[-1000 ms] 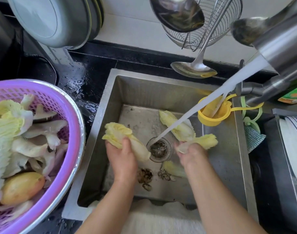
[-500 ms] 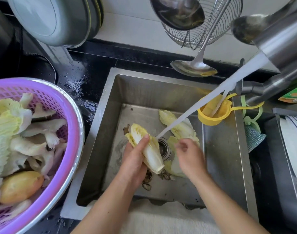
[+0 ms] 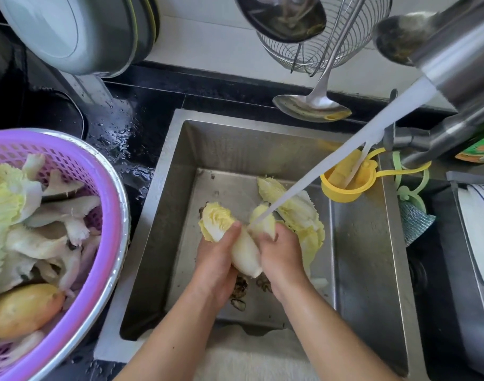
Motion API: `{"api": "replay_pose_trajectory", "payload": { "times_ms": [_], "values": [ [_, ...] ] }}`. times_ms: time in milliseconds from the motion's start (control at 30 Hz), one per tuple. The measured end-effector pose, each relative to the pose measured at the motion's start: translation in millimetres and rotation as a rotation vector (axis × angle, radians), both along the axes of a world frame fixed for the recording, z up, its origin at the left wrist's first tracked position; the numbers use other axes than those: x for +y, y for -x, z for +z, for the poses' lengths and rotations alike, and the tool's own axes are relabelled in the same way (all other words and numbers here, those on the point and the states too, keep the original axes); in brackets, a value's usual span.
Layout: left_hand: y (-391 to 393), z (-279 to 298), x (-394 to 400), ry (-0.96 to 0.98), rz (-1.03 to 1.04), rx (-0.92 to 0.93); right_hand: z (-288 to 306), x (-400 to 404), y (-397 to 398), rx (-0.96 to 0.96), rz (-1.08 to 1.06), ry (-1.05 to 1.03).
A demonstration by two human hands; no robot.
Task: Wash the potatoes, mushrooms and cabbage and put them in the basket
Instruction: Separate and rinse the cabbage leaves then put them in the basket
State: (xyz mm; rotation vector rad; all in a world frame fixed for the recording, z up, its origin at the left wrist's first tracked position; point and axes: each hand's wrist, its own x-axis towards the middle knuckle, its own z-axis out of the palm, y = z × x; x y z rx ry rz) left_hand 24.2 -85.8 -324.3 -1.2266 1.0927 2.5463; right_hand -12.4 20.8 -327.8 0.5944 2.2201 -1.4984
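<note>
- The left hand [image 3: 217,266] and right hand [image 3: 280,254] each curled their fingers around one cabbage piece [image 3: 242,247] over the sink [image 3: 367,243].
- The water stream [image 3: 331,166] struck it.
- The purple basket [image 3: 97,188] sat on the desk [image 3: 130,125], left of the sink.

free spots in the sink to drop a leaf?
Bare sink floor right of the loose cabbage leaves, below the yellow strainer. Also a bare strip along the left wall. Crowded mid-sink: both hands, held leaves, scraps.
</note>
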Motion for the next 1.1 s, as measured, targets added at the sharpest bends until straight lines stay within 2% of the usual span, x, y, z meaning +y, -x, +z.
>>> {"api": "replay_pose_trajectory", "payload": {
  "times_ms": [100, 200, 267, 333, 367, 400, 433, 500, 533, 567, 633, 767, 900, 1100],
  "values": [
    [1.4, -1.5, 1.1, 0.012, 0.134, -0.081, -2.9, 9.3, 11.2, -0.058, -0.321, 0.101],
    [2.7, 0.7, -0.2, 0.028, 0.171, -0.102, -4.4, 39.5, 26.7, -0.011, -0.387, -0.040],
    [4.2, 2.4, -6.2, 0.001, 0.220, -0.098, -10.2, 67.1, 33.5, -0.052, -0.196, -0.256],
    [5.0, 3.6, -11.2, -0.048, 0.212, -0.096, 1.5, 83.2, 29.4, -0.245, 0.265, -0.619],
    [4.7, 3.5, -11.4, -0.074, 0.179, -0.096, 5.7, 87.5, 25.4, -0.286, 0.489, -0.797],
    [4.0, 3.0, -9.9, -0.089, 0.132, -0.094, 8.2, 87.2, 22.0, -0.222, 0.591, -0.872],
    [3.2, 4.1, -7.2, -0.091, 0.070, -0.088, 15.2, 82.8, 19.3, -0.096, 0.607, -0.819],
    [1.4, 5.1, -1.9, -0.068, -0.060, -0.041, 34.9, 58.7, 15.7, 0.072, 0.576, -0.404],
    [0.8, 4.5, -0.6, -0.048, -0.118, 0.002, 41.2, 44.5, 13.5, 0.033, 0.607, -0.182],
    [-0.2, 4.6, -0.4, -0.027, -0.156, 0.041, 41.3, 33.0, 8.8, 0.002, 0.659, -0.046],
    [-1.9, 3.7, -3.0, 0.010, -0.164, 0.076, 31.6, 21.0, 1.9, 0.087, 0.644, -0.004],
    [-3.0, 4.3, -6.2, 0.049, -0.176, 0.104, 21.4, 23.0, 2.7, 0.166, 0.431, 0.006],
    [-3.5, 3.3, -6.7, 0.064, -0.125, 0.095, 22.8, 25.1, 1.9, 0.140, 0.604, 0.056],
    [-3.3, 3.6, -5.3, 0.080, -0.139, 0.112, 20.9, 28.7, 1.3, 0.113, 0.649, 0.099]
  ]
}}
